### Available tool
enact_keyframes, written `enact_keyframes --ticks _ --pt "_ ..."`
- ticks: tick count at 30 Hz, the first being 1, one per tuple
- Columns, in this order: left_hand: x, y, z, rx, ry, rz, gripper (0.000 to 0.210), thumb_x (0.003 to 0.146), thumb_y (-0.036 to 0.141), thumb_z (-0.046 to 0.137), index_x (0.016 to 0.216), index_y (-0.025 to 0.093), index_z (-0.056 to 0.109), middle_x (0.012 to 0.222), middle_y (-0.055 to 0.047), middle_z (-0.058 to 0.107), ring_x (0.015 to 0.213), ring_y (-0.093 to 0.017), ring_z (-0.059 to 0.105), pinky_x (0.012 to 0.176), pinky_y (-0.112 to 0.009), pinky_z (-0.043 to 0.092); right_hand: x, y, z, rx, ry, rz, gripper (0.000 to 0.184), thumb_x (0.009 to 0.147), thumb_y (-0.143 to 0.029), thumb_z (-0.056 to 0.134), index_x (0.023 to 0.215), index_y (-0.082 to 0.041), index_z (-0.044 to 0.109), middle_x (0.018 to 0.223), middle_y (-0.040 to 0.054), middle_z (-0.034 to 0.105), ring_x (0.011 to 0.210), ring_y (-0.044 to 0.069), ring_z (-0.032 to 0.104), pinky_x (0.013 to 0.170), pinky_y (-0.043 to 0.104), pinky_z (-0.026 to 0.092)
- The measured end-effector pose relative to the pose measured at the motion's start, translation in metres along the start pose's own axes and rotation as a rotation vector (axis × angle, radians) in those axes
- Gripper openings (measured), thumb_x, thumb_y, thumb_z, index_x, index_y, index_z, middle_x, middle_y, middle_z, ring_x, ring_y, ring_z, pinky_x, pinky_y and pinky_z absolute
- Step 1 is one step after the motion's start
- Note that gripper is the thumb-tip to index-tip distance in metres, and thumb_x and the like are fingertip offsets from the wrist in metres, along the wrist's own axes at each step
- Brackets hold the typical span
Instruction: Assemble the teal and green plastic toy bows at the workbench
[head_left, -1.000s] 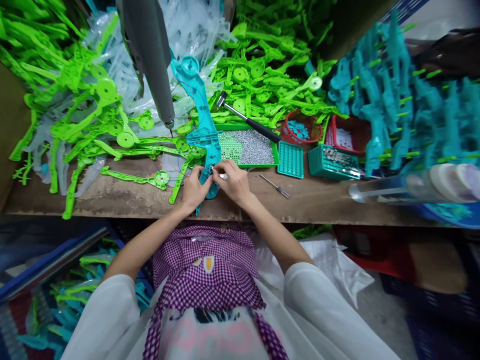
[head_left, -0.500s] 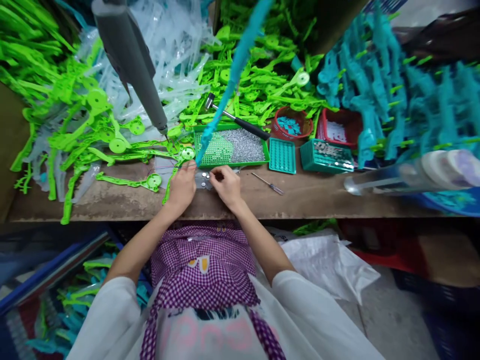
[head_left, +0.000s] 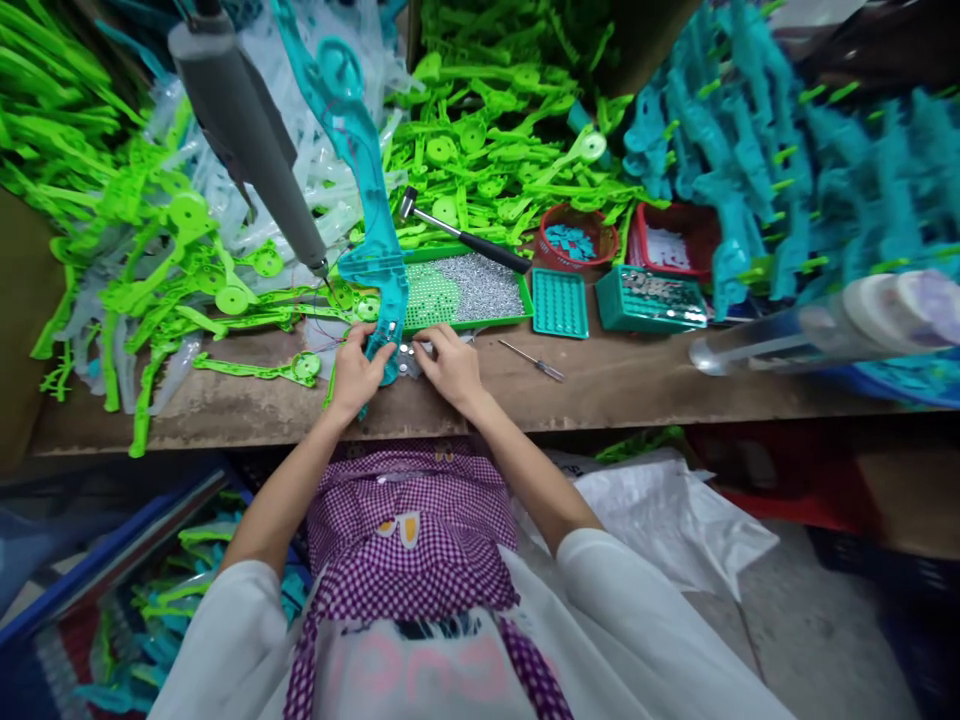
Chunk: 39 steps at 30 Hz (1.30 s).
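My left hand is closed round the lower end of a long teal plastic moulding. That moulding stands tilted away from me, its hollow, ribbed inside facing up. A small shiny round piece shows in its lower end by my left fingertips. My right hand rests just to the right, thumb and fingers pinched together; what is between them is too small to make out. Several small silver discs lie between the two hands on the bench, close to my right fingertips.
A green tray of metal bits lies behind my hands, a hammer across it. A grey electric screwdriver hangs at left. Rightward are a small screwdriver, a teal tray and a clear bottle. Green mouldings pile behind.
The teal moulding has turned from edge-on to showing its hollow side, its top swinging left. My left hand has shifted slightly down and left; my right hand stays by the discs.
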<state>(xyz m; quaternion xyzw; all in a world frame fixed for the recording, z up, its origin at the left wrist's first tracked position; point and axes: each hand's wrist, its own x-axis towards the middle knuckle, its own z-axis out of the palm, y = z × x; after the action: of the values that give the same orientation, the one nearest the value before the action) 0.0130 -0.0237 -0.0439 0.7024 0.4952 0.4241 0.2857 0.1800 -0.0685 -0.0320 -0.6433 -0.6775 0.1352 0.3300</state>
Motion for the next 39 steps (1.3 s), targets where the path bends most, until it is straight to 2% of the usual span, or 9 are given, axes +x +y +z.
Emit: enact_keyframes --ticks 3,6,11,16,20,25,30,35,39 --pt "0.002 -0.008 0.004 -0.066 -0.011 -0.018 0.025 0.08 0.03 0.069 0.1 0.019 0.058 0.097 -0.005 0.066 0.093 -0.02 0.065 0.087 -0.034 0.051 -0.003 -0.005 0.003 0.286 0.085 -0.012 0.025 0.096 -0.034 0.047 0.105 -0.019 0.065 0.095 0.0048 0.069 0.069 0.012 0.058 0.064 0.026 0.046" --pt "0.001 -0.013 0.005 -0.128 -0.005 0.004 0.026 0.081 0.033 0.069 0.1 0.02 0.059 0.096 -0.005 0.065 0.093 -0.019 0.065 0.087 -0.033 0.051 -0.003 -0.01 0.009 0.395 0.001 -0.006 0.031 0.096 -0.034 0.045 0.117 -0.02 0.063 0.09 0.0026 0.071 0.057 0.01 0.052 0.057 0.025 0.044" --pt "-0.001 -0.015 0.004 -0.124 0.044 0.08 0.031 0.082 0.04 0.069 0.103 0.019 0.06 0.098 -0.005 0.066 0.094 -0.02 0.066 0.087 -0.035 0.052 -0.002 -0.028 0.001 0.067 -0.152 0.044 0.038 0.098 -0.029 0.039 0.129 -0.026 0.061 0.096 0.0042 0.074 0.063 0.012 0.059 0.067 0.026 0.045" --pt "0.002 -0.02 0.004 -0.078 0.077 0.116 0.035 0.083 0.045 0.069 0.104 0.019 0.06 0.098 -0.006 0.066 0.092 -0.02 0.066 0.085 -0.034 0.053 -0.003 -0.046 -0.015 -0.293 -0.339 0.09 0.051 0.098 -0.025 0.037 0.148 -0.038 0.039 0.086 0.0046 0.073 0.069 0.019 0.064 0.076 0.036 0.046" --pt "0.005 -0.022 0.006 -0.105 0.105 0.094 0.038 0.082 0.049 0.069 0.103 0.019 0.059 0.095 -0.005 0.065 0.088 -0.019 0.067 0.081 -0.032 0.054 -0.003 -0.044 -0.01 -0.219 -0.345 0.059 0.053 0.099 -0.027 0.036 0.151 -0.039 0.032 0.094 0.0039 0.073 0.07 0.017 0.063 0.075 0.033 0.046" --pt "0.001 -0.019 0.003 -0.073 0.119 0.114 0.041 0.08 0.05 0.07 0.103 0.018 0.059 0.095 -0.006 0.066 0.088 -0.019 0.067 0.081 -0.033 0.053 -0.008 -0.043 -0.011 0.0 -0.217 0.055 0.045 0.1 -0.031 0.036 0.143 -0.03 0.049 0.091 0.0029 0.074 0.065 0.014 0.061 0.069 0.028 0.046" --pt "-0.001 -0.018 0.002 -0.1 0.128 0.062 0.042 0.079 0.05 0.071 0.103 0.018 0.057 0.093 -0.004 0.065 0.087 -0.019 0.066 0.08 -0.033 0.053 -0.036 0.01 -0.05 -0.109 0.168 0.184 0.037 0.097 -0.035 0.041 0.12 -0.019 0.065 0.106 0.0105 0.071 0.084 0.018 0.063 0.079 0.032 0.048" --pt "0.002 -0.016 0.009 -0.229 0.016 -0.003 0.044 0.075 0.052 0.074 0.096 0.019 0.054 0.084 -0.002 0.064 0.073 -0.016 0.065 0.069 -0.029 0.054 -0.063 0.085 -0.08 -0.543 0.069 0.409 0.032 0.095 -0.036 0.044 0.097 -0.015 0.068 0.102 0.0181 0.067 0.096 0.03 0.059 0.079 0.041 0.043" --pt "-0.002 -0.015 0.01 -0.234 -0.053 -0.085 0.04 0.074 0.046 0.075 0.095 0.02 0.054 0.084 -0.002 0.065 0.072 -0.016 0.065 0.067 -0.029 0.054 -0.062 0.076 -0.079 -0.393 0.128 0.286 0.033 0.098 -0.035 0.037 0.091 -0.017 0.064 0.095 0.0149 0.068 0.088 0.025 0.061 0.077 0.036 0.044"
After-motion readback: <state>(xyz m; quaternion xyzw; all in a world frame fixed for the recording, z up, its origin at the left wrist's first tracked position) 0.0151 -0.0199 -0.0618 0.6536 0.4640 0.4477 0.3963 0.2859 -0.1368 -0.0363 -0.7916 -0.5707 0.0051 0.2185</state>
